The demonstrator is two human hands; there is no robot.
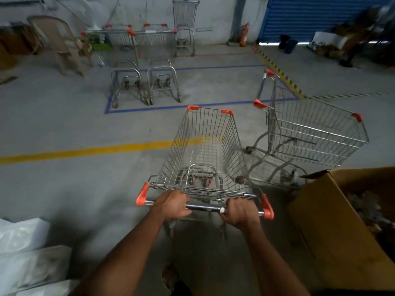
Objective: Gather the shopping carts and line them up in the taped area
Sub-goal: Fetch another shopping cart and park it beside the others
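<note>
Concrete floor [64,129], both hands, left hand [173,205] and right hand [240,212], fingers wrapped on the cart [205,150] handle, so probably steer left of the stray cart [310,133] into the blue taped area [192,106].

cart [205,146]: silver wire, orange corners | floor line [85,151]: yellow | shutter [316,18]: blue

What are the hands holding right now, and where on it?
Both hands grip the cart by its handle bar: left hand near the left end, right hand near the right.

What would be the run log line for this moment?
both hands grip cart handle | two carts inside blue tape | one cart stray
</note>
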